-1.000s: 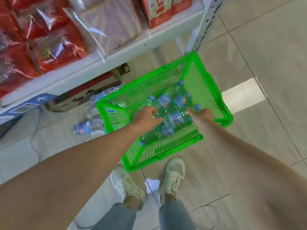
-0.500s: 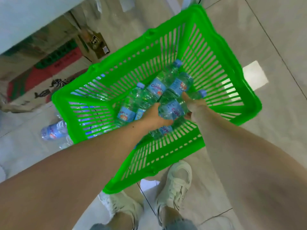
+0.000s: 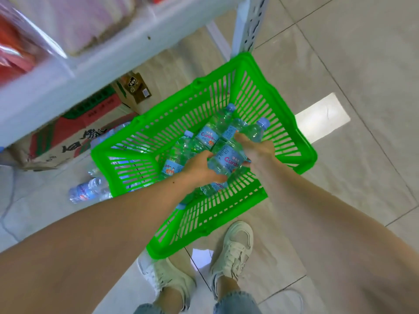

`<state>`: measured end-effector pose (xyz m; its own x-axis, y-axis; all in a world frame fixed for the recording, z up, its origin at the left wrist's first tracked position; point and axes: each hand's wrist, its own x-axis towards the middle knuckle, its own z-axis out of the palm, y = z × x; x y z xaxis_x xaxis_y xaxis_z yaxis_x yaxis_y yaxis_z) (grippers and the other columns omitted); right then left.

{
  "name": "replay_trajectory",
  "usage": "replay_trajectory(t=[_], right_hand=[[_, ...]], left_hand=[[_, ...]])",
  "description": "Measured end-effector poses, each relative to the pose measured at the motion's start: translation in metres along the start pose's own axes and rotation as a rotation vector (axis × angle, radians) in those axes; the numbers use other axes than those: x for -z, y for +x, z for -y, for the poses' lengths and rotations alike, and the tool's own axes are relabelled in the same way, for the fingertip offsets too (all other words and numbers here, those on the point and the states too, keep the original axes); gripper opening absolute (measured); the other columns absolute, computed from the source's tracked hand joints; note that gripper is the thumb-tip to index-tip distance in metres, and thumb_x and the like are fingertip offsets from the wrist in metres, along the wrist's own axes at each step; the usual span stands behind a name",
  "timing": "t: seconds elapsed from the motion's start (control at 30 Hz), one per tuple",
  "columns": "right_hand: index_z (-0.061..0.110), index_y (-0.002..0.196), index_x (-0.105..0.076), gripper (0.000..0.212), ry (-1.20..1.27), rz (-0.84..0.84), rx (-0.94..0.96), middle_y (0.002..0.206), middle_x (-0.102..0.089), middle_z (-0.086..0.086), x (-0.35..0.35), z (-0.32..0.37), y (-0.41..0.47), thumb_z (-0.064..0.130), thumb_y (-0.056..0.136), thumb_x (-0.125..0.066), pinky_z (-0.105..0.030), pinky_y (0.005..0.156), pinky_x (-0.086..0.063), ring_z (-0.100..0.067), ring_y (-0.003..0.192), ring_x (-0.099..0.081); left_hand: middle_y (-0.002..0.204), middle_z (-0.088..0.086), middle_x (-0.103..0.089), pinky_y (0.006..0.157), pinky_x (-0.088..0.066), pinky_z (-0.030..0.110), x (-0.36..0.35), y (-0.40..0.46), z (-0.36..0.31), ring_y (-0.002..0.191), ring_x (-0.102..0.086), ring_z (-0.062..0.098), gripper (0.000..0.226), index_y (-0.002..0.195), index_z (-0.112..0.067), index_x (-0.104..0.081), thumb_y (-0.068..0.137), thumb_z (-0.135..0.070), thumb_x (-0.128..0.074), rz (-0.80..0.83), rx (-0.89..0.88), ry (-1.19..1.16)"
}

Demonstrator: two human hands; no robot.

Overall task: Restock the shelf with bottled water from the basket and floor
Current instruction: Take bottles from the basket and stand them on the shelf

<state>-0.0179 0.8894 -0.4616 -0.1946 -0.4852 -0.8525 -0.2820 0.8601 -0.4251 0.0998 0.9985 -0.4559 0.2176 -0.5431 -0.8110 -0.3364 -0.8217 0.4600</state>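
A bottle of water [image 3: 227, 160] with a blue label sits between both hands, inside the green basket [image 3: 292, 141], raised slightly over the other bottles. The left hand [image 3: 200, 169] has its grip wrapped around the lower end of this bottle, fingers curled under it. The right hand [image 3: 257, 148] has its grip clenched on the upper end, and its fingers also lie against a second bottle [image 3: 255, 130] with a blue cap just beside the first; whether that second bottle is grasped as well cannot be told.

More bottles [image 3: 207, 132] lie on their sides on the basket bottom, touching one another. The basket stands on the tiled floor [image 3: 353, 71], directly in front of two white shoes [image 3: 233, 248].

Left of the basket, loose bottles [image 3: 87, 191] lie on the floor, touching the basket wall. Behind them is a cardboard box [image 3: 74, 134] under the white shelf [image 3: 95, 62], which carries wrapped goods, blurred. The shelf upright [image 3: 246, 23] stands just behind the basket's far corner.
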Motion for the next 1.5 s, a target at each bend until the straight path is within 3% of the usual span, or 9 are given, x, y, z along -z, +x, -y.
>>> replay_trajectory(t=[0.17,0.37,0.5,0.57,0.73,0.97,1.17,1.27,1.5], right_hand=[[0.013,0.081,-0.048,0.048,0.01,0.022,0.065,0.077,-0.051,0.003,0.026,0.054,-0.092,0.043,0.068,-0.083,-0.037,0.066,-0.055,-0.013,0.065,-0.054],[0.017,0.085,-0.064,0.037,0.063,0.042,0.22,0.099,-0.071,-0.013,0.062,0.119,-0.238,0.042,0.065,-0.082,-0.047,0.082,-0.058,-0.028,0.087,-0.07],[0.004,0.092,-0.068,0.045,0.088,0.144,0.363,0.082,-0.065,-0.011,0.093,0.164,-0.337,0.037,0.066,-0.084,-0.035,0.062,-0.05,-0.022,0.07,-0.063],[0.0,0.094,-0.067,0.046,0.092,0.221,0.428,0.079,-0.061,-0.011,0.11,0.183,-0.383,0.032,0.067,-0.085,-0.038,0.064,-0.049,-0.021,0.07,-0.058],[0.011,0.105,-0.059,0.045,0.095,0.37,0.511,0.087,-0.068,-0.003,0.149,0.224,-0.48,0.021,0.069,-0.084,-0.032,0.059,-0.057,-0.012,0.066,-0.068],[0.012,0.122,-0.05,0.068,0.072,0.391,0.694,0.109,-0.069,-0.01,0.176,0.258,-0.587,0.025,0.067,-0.087,-0.047,0.065,-0.06,-0.025,0.084,-0.072],[0.021,0.102,-0.059,0.05,0.064,0.384,0.869,0.096,-0.073,-0.001,0.178,0.288,-0.652,0.029,0.063,-0.089,-0.036,0.057,-0.059,-0.016,0.074,-0.074],[0.018,0.117,-0.052,0.072,0.027,0.361,0.904,0.104,-0.07,-0.003,0.17,0.305,-0.684,0.034,0.059,-0.091,-0.035,0.06,-0.06,-0.018,0.08,-0.073],[0.024,0.105,-0.051,0.068,0.049,0.368,1.134,0.096,-0.067,0.004,0.132,0.354,-0.748,0.034,0.052,-0.092,-0.027,0.055,-0.058,-0.005,0.072,-0.071]], left_hand=[[0.111,-0.003,-0.065,0.075,-0.039,0.02,0.048,-0.08,-0.048,0.098,-0.062,0.016,0.078,0.123,-0.02,-0.053,0.056,-0.04,-0.088,-0.11,-0.116,0.068],[0.103,-0.005,-0.063,0.074,-0.043,0.023,0.106,-0.204,-0.105,0.091,-0.061,0.014,0.079,0.121,-0.024,-0.054,0.054,-0.049,-0.086,-0.184,-0.241,0.058],[0.095,-0.014,-0.062,0.073,-0.047,0.022,0.147,-0.288,-0.143,0.081,-0.06,0.006,0.075,0.114,-0.03,-0.056,0.049,-0.052,-0.086,-0.218,-0.312,-0.055],[0.088,-0.021,-0.06,0.069,-0.045,0.015,0.168,-0.329,-0.162,0.076,-0.057,-0.005,0.067,0.107,-0.035,-0.055,0.05,-0.05,-0.087,-0.233,-0.367,-0.102],[0.092,-0.014,-0.062,0.072,-0.047,0.017,0.215,-0.418,-0.2,0.081,-0.058,0.005,0.062,0.111,-0.022,-0.059,0.058,-0.035,-0.089,-0.242,-0.502,-0.171],[0.105,-0.005,-0.067,0.077,-0.053,0.016,0.262,-0.502,-0.229,0.088,-0.063,0.007,0.063,0.114,-0.02,-0.057,0.06,-0.029,-0.089,-0.237,-0.631,-0.212],[0.096,-0.018,-0.063,0.064,-0.045,0.006,0.302,-0.554,-0.249,0.079,-0.06,-0.006,0.076,0.112,-0.032,-0.052,0.047,-0.055,-0.084,-0.313,-0.719,-0.162],[0.092,-0.022,-0.061,0.058,-0.043,0.002,0.328,-0.573,-0.255,0.075,-0.06,-0.012,0.073,0.107,-0.039,-0.05,0.045,-0.06,-0.082,-0.389,-0.758,-0.113],[0.095,-0.015,-0.068,0.074,-0.054,0.022,0.4,-0.606,-0.262,0.081,-0.066,-0.001,0.065,0.111,-0.032,-0.056,0.054,-0.042,-0.086,-0.58,-0.836,-0.128]])
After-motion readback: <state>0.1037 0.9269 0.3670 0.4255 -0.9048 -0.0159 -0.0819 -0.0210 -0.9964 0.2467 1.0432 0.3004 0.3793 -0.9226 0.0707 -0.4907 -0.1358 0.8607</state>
